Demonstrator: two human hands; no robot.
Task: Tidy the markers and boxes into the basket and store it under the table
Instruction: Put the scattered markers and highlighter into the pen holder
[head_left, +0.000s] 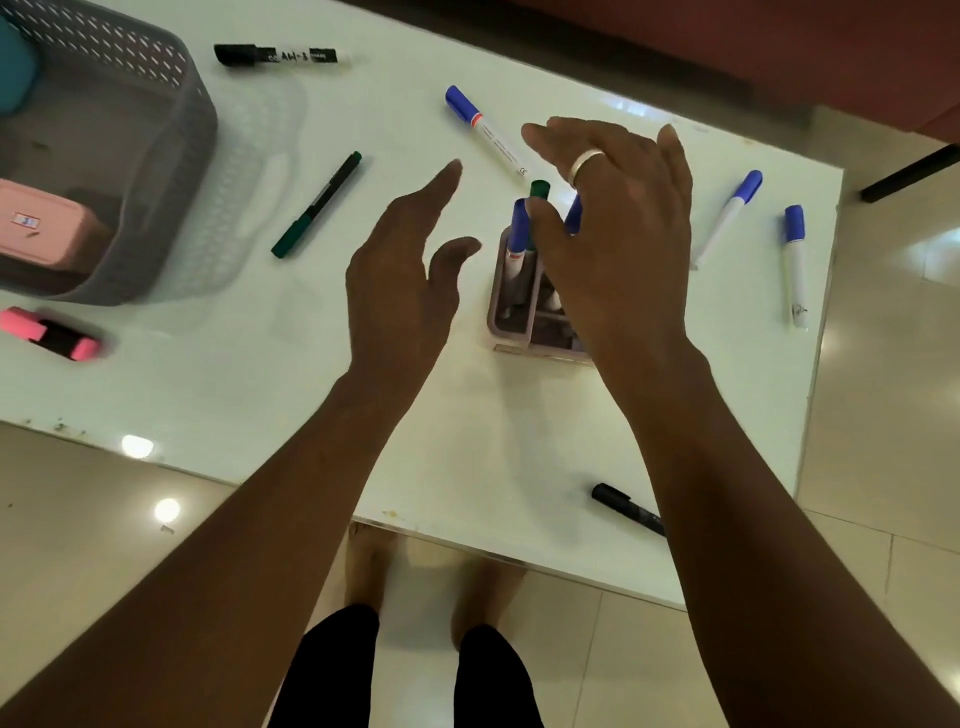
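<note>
Your two bare hands reach out over a white table (260, 374), seen from above. Your right hand (618, 228) hovers over a small pen holder (506, 306) near the middle of the table, fingers spread and curved; the thumb tip sits just beside the caps of the markers standing in the holder, but you cannot tell whether it touches them. A ring (584, 161) shows on one finger. Three capped markers poke up from the holder: two blue and one green.

Your left hand (402, 291) hangs to the left of the holder, fingers apart, holding nothing.

Loose markers lie around your hands. A blue marker (485, 130) rests just beyond your right hand. Two more blue markers (727, 215) lie to the right, near the table edge. A green pen (317, 205) lies left of your left hand, and a black marker (275, 55) lies farther away. Another black pen (626, 506) lies near the front edge, partly hidden by your right forearm.

The grey basket (171, 156) sits at the far left with a pink box (47, 228) inside. A pink highlighter (49, 332) lies just in front of it.
</note>
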